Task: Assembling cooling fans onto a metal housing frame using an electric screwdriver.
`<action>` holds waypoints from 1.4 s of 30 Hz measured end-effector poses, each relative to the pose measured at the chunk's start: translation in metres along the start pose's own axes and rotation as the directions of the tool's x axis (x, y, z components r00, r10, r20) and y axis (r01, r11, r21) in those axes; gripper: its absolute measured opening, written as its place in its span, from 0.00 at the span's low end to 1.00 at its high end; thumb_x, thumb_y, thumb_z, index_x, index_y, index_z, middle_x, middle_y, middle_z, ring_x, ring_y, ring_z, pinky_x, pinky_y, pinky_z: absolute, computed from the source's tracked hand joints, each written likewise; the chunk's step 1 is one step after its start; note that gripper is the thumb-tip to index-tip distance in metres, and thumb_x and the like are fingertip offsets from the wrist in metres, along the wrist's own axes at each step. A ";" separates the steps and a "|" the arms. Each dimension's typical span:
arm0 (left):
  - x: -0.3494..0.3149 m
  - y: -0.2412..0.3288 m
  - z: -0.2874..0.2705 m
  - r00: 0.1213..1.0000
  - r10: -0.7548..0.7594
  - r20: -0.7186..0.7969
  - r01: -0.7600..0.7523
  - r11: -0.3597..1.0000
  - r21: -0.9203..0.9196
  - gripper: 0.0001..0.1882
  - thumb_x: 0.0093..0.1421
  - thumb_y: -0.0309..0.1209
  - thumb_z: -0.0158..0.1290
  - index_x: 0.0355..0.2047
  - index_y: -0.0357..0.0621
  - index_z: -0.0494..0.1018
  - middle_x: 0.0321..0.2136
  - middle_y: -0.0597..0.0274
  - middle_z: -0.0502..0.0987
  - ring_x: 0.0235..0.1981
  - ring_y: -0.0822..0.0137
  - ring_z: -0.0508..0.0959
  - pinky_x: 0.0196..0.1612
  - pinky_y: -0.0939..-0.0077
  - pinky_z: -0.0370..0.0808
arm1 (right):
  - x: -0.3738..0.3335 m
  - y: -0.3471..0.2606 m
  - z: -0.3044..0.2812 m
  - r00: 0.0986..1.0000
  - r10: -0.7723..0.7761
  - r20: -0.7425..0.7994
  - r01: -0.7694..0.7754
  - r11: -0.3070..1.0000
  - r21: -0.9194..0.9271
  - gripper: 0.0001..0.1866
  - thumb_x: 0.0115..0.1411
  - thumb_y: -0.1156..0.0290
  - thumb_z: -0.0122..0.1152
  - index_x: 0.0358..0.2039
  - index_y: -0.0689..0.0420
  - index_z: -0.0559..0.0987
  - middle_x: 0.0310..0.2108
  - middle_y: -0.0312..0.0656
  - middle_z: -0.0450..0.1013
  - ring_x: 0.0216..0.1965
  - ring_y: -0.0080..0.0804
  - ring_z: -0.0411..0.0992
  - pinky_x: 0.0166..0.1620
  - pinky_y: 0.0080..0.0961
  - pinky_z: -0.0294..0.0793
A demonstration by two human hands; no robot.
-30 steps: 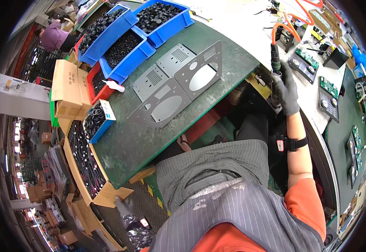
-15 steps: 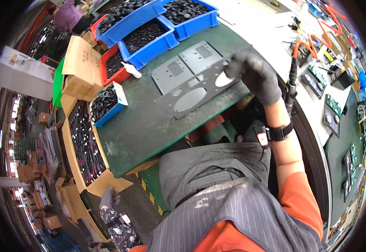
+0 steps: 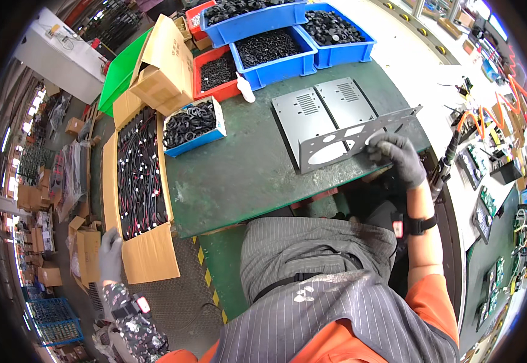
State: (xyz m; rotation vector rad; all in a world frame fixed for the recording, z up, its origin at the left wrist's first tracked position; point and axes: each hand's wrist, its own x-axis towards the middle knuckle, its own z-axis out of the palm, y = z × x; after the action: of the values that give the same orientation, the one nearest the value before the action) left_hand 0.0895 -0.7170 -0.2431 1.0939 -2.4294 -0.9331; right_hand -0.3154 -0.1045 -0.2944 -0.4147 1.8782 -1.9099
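Grey-gloved right hand [image 3: 399, 158], fingers curled, overlaps a flat panel [image 3: 337, 135] with rounded cut-outs. Left hand [image 3: 111, 257] adjoins a cardboard box [image 3: 150, 254]; neither grip can be told.

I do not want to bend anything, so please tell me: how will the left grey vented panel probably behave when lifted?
The left grey vented panel looks flat and unbent, so it is probably stiff. Its thin edges and vent slots suggest it may be light for its size. Its smooth-looking surface might be slippery.

Free passage over green tabletop [image 3: 233, 178] between cable carton [image 3: 111, 181] and upright grey panel [image 3: 359, 141], blue bins [image 3: 281, 71] beyond as barrier.
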 end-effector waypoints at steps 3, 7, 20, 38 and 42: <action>0.013 -0.026 0.059 0.992 0.123 -0.035 -0.102 0.929 0.356 0.25 0.67 0.38 0.46 0.62 0.42 0.64 0.56 0.47 0.70 0.58 0.52 0.69 0.60 0.57 0.64 | -0.005 0.020 0.004 0.993 -0.087 -0.083 0.096 0.990 0.107 0.13 0.62 0.68 0.55 0.41 0.64 0.79 0.34 0.41 0.78 0.33 0.25 0.75 0.40 0.22 0.74; 0.022 -0.062 0.105 0.972 0.220 -0.083 -0.121 0.771 0.625 0.29 0.68 0.43 0.42 0.67 0.46 0.55 0.63 0.44 0.60 0.64 0.45 0.60 0.65 0.50 0.54 | -0.005 0.028 0.003 0.990 -0.088 -0.110 0.111 0.968 0.226 0.12 0.63 0.68 0.55 0.40 0.64 0.79 0.33 0.41 0.78 0.33 0.25 0.74 0.39 0.22 0.73; 0.025 -0.044 0.096 0.932 0.357 -0.059 -0.297 0.848 0.440 0.25 0.57 0.36 0.61 0.54 0.45 0.72 0.49 0.51 0.73 0.55 0.49 0.69 0.62 0.55 0.63 | -0.008 0.060 -0.030 0.981 -0.055 -0.185 0.111 0.946 0.306 0.13 0.65 0.73 0.53 0.47 0.65 0.74 0.38 0.46 0.76 0.40 0.32 0.76 0.47 0.29 0.76; 0.043 -0.028 0.046 0.984 -0.150 0.096 0.101 0.913 0.395 0.21 0.58 0.45 0.59 0.45 0.43 0.75 0.42 0.49 0.77 0.42 0.50 0.78 0.45 0.56 0.73 | 0.002 0.083 -0.081 0.994 -0.109 0.015 0.100 0.948 0.302 0.14 0.71 0.61 0.46 0.48 0.55 0.75 0.37 0.33 0.71 0.37 0.24 0.66 0.43 0.22 0.65; 0.040 -0.038 0.046 0.997 -0.058 0.060 0.025 0.895 0.444 0.16 0.62 0.43 0.55 0.40 0.42 0.73 0.36 0.50 0.77 0.41 0.47 0.77 0.43 0.55 0.72 | 0.001 0.084 -0.087 0.989 -0.114 0.092 0.080 0.945 0.316 0.13 0.71 0.61 0.47 0.47 0.54 0.75 0.37 0.33 0.70 0.37 0.24 0.65 0.43 0.21 0.64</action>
State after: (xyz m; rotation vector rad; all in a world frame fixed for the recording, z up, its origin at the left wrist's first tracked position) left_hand 0.0596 -0.7457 -0.3018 1.2788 -2.7699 -0.4351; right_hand -0.3518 -0.0289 -0.3812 -0.5058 1.4775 -2.1566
